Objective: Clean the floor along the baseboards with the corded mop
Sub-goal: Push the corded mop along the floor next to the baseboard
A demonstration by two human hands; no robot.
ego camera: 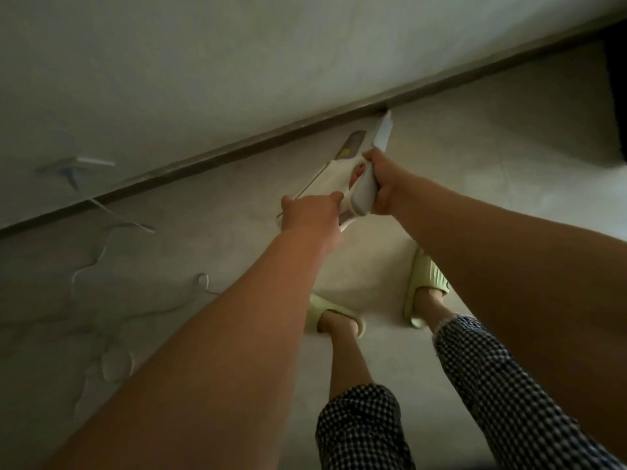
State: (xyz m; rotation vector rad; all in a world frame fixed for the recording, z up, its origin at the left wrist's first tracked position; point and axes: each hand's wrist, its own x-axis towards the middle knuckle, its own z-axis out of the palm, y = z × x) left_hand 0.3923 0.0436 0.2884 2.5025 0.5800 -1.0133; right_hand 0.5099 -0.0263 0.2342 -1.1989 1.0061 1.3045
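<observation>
Mop (364, 184) held in both hands, head end down at baseboard (237, 149), detail blurred. Right hand (390, 183) wrapped round white handle; left hand (310, 215) gripping lower part near it. Cord (101, 249) trails loose on floor (475, 137), left of feet. Step: sweeping along baseboard. Next: slide head along edge, keep cord clear of slippers (425, 286).

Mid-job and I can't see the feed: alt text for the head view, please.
Both hands, left hand and right hand, grip the white mop handle, angled toward the dark baseboard. A white cord trails loosely over the floor at left.
</observation>
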